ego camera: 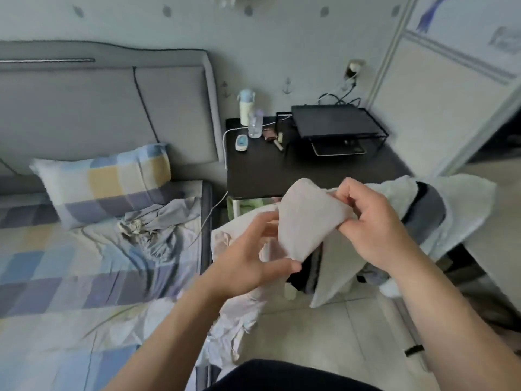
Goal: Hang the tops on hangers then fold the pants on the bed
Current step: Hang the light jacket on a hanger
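- Now my left hand (253, 258) and my right hand (372, 230) both hold one pale cloth (304, 221) up in the air. It is beside the bed (56, 277) and in front of the black table (310, 170).
- My right fingers (349, 198) are bent and pinch the top edge of the cloth.
- My left thumb presses on the low tip of the cloth, and my other left fingers are curled behind it, so that hand grips it too.
- A long part of the cloth hangs down toward the floor. I cannot tell if it is a top or pants.
- I see no hanger anywhere, and I see nothing hung up.
- I see no neat folded pants on the bed. A crumpled grey cloth (158, 221) lies there near the pillow (104, 182).
- A heap of light clothes (239, 306) spills off the edge of the bed, just under my left arm.
- More clothes (423, 215) lie in a pile to my right, white and fluffy with something dark in the middle.
- I think the job is only at its start. The tops need hangers and the pants need folding, so almost all of it is left to do.
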A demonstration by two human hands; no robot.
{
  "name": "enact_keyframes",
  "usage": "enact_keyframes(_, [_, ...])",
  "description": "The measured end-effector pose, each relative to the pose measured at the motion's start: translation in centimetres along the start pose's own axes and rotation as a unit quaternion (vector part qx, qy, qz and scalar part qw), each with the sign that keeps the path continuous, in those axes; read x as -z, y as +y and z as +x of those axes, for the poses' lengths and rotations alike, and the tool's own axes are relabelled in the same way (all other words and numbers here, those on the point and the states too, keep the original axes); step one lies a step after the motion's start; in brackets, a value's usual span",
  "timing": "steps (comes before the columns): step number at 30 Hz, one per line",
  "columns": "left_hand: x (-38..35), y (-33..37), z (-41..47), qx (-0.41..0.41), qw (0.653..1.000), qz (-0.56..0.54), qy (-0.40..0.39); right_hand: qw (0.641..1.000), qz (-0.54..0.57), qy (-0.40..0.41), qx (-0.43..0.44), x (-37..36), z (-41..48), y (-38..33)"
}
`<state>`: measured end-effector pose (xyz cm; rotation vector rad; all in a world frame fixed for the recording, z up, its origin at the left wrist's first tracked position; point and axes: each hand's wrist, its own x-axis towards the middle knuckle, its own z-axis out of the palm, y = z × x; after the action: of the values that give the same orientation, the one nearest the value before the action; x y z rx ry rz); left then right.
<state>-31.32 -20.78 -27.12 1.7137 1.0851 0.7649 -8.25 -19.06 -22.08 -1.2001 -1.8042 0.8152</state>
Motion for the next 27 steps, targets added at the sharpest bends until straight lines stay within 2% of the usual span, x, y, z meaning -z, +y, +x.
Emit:
enact_keyframes(4, [-9.8, 4.9, 4.4, -0.058, 0.992, -0.094, -0.053, 0.996, -0.040, 0.073, -0.038, 9.3, -7.1, 1.7])
enact_keyframes(7, [-17.5, 8.1, 7.0, -0.096, 0.983, -0.148, -0.050, 0.985, -0.068, 0.141, -0.076, 15.8, -13.2, 3.4])
enact_keyframes(14, [-34.2, 15.5, 10.8, -0.115, 0.968, -0.217, -0.049, 0.942, -0.124, 0.274, -0.147, 26.5, -27.0, 5.4])
enact_keyframes(16, [-37.8, 17.8, 10.9, -0.114, 0.963, -0.238, -0.058, 0.935, -0.145, 0.269, -0.182, 28.5, -30.1, 5.3])
enact_keyframes(19, [-41.2, 21.3, 10.7, -0.109, 0.957, -0.243, -0.116, 0.946, -0.078, 0.211, -0.232, 30.2, -33.6, 4.6])
enact_keyframes(21, [-41.8, 23.2, 10.6, -0.145, 0.946, -0.228, -0.180, 0.940, -0.070, 0.243, -0.231, 30.8, -35.0, 4.4])
enact_keyframes(23, [-41.6, 24.6, 10.5, -0.194, 0.920, -0.210, -0.268, 0.933, -0.103, 0.267, -0.219, 31.6, -35.6, 4.0])
enact_keyframes(25, [-41.0, 25.8, 10.5, -0.225, 0.893, -0.179, -0.347, 0.940, -0.114, 0.231, -0.222, 32.3, -35.6, 3.6])
enact_keyframes(27, [-40.4, 27.0, 10.4, -0.239, 0.876, -0.160, -0.388, 0.950, -0.101, 0.178, -0.235, 32.7, -35.0, 3.1])
